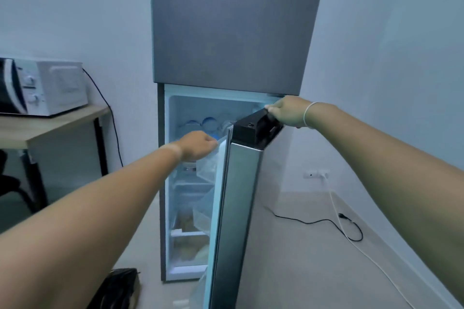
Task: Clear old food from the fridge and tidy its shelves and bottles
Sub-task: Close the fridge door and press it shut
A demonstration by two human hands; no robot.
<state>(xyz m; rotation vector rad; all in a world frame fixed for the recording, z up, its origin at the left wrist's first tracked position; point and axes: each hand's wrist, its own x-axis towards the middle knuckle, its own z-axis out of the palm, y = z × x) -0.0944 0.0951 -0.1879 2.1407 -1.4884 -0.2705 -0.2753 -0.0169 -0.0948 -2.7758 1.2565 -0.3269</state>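
Pale walls are closing in a bare corner where the fridge [226, 32] is standing, its upper door shut and its lower door [236, 208] swung partway open toward the person. Inside, the lit shelves [193, 184] are holding what look like round lids or containers up top and something pale and bagged lower down, too blurred to name. The right hand [286, 111] is gripping the top corner of the lower door, fingers curled over its dark cap. The left hand [198, 144] is reaching in at the door's inner edge, fingers closed, apparently pinching clear plastic there; I cannot tell exactly what it is holding.

My read is that the job is only just getting under way: the fridge is being opened and nothing appears to be out yet. Next, the door needs swinging wider so both hands can be freed to lift things off the shelves.

Off to the left, a microwave [42, 85] is sitting on a wooden tabletop [50, 128], and cables [326, 221] are trailing across the floor [301, 258] on the right.
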